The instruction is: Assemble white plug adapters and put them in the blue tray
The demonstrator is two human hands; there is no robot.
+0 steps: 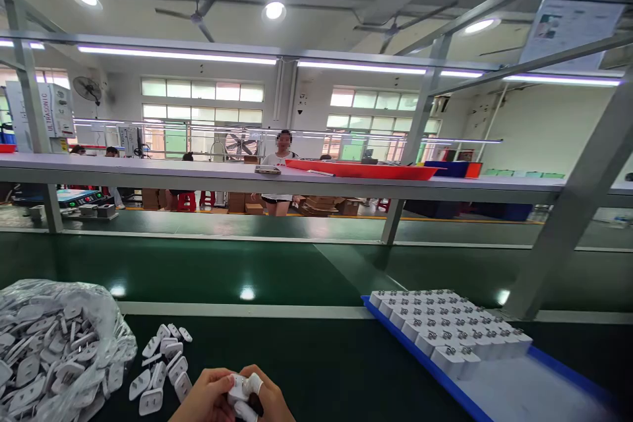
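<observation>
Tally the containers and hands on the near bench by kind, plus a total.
Clear plastic bag of white plug covers: 1
Blue tray of white adapter bodies: 1
Hands, left hand and right hand, together gripping one white piece: 2
Total: 4

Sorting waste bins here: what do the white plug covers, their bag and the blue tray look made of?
Plug covers: hard white plastic, matt, moulded. Bag: thin clear plastic film, crinkled and shiny. Blue tray: looks like rigid plastic sheet, smooth; uncertain.
</observation>
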